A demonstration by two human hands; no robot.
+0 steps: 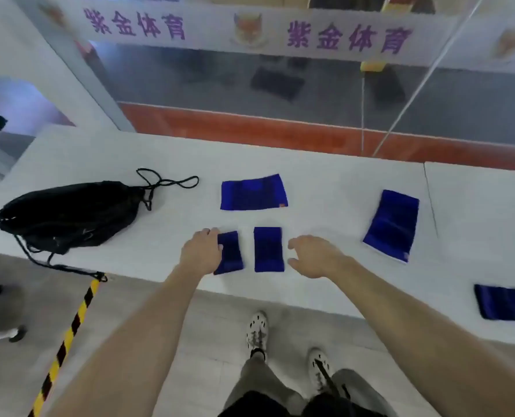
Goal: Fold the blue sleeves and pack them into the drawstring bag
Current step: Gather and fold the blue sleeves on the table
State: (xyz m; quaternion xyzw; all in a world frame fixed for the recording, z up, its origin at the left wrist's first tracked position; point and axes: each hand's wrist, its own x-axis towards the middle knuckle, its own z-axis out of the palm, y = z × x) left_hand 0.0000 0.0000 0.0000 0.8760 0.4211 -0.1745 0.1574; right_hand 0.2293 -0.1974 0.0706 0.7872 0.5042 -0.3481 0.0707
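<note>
On the white tabletop (325,182), the left hand (202,254) rests relaxed fingers on the left folded sleeve (229,252), the right hand (313,255) hovers loosely open and empty beside the right folded sleeve (268,249), both dark blue, with the black drawstring bag (69,212) far left.

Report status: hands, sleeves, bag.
Left hand touching left folded sleeve; right hand open beside second folded sleeve. Three more sleeves lie apart, unpacked. Drawstring bag far left, nothing between.
</note>
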